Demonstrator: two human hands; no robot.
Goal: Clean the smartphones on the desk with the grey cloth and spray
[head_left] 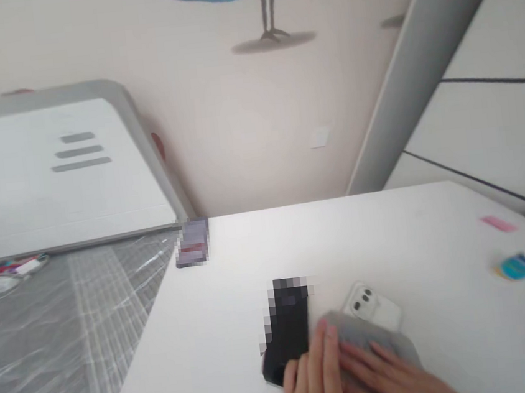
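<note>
My left hand (312,376) lies at the table's near edge, fingers stretched out and close together. Its thumb rests on the lower end of a black phone (287,331), and its fingertips touch the edge of a grey cloth (375,338). My right hand (389,380) comes in from the lower right and lies flat on that cloth with its fingers extended. The cloth partly covers a white phone (372,307), whose camera end sticks out towards the back. Neither hand grips anything.
The white table (342,238) also carries a small dark blurred object (192,242) at its back left corner, a pink strip (497,223) and a blue and yellow item (520,266) at the right. A grey checked bed (48,344) lies to the left, and white cabinets (493,122) stand to the right.
</note>
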